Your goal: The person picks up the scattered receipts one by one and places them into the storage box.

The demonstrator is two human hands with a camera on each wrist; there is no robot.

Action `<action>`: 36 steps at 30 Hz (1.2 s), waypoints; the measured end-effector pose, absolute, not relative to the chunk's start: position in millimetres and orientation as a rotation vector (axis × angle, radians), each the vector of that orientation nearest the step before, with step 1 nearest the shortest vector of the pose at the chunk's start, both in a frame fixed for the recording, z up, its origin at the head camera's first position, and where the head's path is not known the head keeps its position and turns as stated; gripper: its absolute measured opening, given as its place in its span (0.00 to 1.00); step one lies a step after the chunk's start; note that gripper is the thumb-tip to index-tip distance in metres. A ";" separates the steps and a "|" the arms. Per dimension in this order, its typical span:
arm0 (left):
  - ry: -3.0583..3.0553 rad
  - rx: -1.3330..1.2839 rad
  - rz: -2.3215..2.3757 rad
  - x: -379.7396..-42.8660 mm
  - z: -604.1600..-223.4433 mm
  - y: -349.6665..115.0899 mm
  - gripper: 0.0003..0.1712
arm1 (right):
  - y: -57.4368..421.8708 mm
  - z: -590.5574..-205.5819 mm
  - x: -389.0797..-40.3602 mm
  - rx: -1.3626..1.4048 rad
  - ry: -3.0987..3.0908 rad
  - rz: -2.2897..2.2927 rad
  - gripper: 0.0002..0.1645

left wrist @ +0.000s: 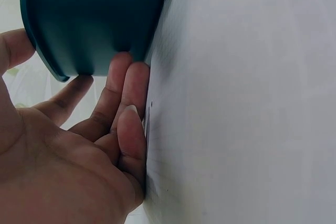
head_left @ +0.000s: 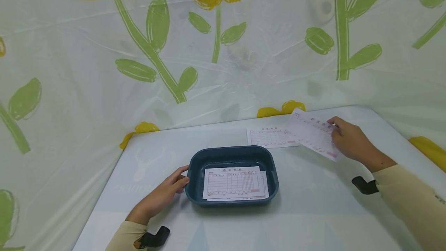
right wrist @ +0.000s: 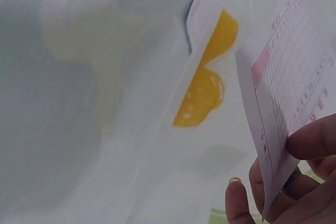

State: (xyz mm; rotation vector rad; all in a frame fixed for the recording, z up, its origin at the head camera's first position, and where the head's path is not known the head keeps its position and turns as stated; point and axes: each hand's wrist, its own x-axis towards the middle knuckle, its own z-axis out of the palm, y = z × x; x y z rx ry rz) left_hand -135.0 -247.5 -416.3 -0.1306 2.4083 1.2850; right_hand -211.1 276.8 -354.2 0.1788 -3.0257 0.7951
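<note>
1. My right hand [head_left: 350,138], at the right of the frame, pinches the end of a ruled paper form [head_left: 310,133], thumb on the printed face, fingers behind. The thin sheet bows, so I'd keep the pinch light to avoid creasing it.
2. My left hand [head_left: 163,195], lower left of centre, touches the tray's end, fingers loosely extended. Gentle pressure should suffice; more might push it.
3. The tray [head_left: 226,157], at lower centre, is smooth, dark teal, probably plastic, round-cornered.
4. Inside, stacked forms [head_left: 233,183] lie flat, edges slightly offset; squaring them would be neater.
5. Beyond the tray, a flat form [head_left: 268,138] lies on the pale table [head_left: 296,212], partly screened by my held sheet.
</note>
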 end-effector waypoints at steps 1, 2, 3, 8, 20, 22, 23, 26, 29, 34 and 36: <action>2.407 -0.127 1.286 -135.0 -416.3 -247.3 0.32 | 273.7 -353.4 -210.1 0.177 -3.033 0.797 0.24; 2.409 -0.126 1.281 -134.9 -416.3 -247.3 0.32 | 270.6 -352.5 -209.1 0.175 -3.038 0.800 0.24; 2.412 -0.125 1.277 -134.9 -416.2 -247.4 0.32 | 267.7 -351.7 -208.0 0.180 -3.036 0.799 0.24; 2.427 -0.119 1.268 -135.6 -414.2 -246.7 0.31 | 254.4 -347.6 -203.2 0.210 -3.011 0.794 0.24; 2.405 -0.113 1.282 -136.8 -413.5 -246.8 0.31 | 218.8 -342.6 -192.5 0.264 -2.984 0.880 0.23; 2.404 -0.117 1.284 -136.4 -413.6 -247.1 0.31 | 212.9 -341.4 -190.9 0.294 -2.973 0.889 0.23; 2.403 -0.116 1.287 -136.3 -413.5 -247.3 0.31 | 210.4 -340.8 -190.2 0.307 -2.967 0.887 0.22; 2.400 -0.106 1.295 -136.5 -413.8 -247.5 0.31 | 203.6 -338.7 -187.8 0.323 -2.959 0.883 0.22; 2.402 -0.103 1.295 -136.7 -414.3 -247.6 0.32 | 196.8 -337.6 -186.3 0.323 -2.957 0.885 0.22; 2.405 -0.106 1.283 -136.9 -415.5 -248.4 0.33 | 184.2 -340.6 -186.1 0.326 -2.950 0.885 0.21; 2.403 -0.107 1.285 -137.0 -416.1 -248.8 0.33 | 179.5 -342.6 -186.1 0.342 -2.938 0.889 0.21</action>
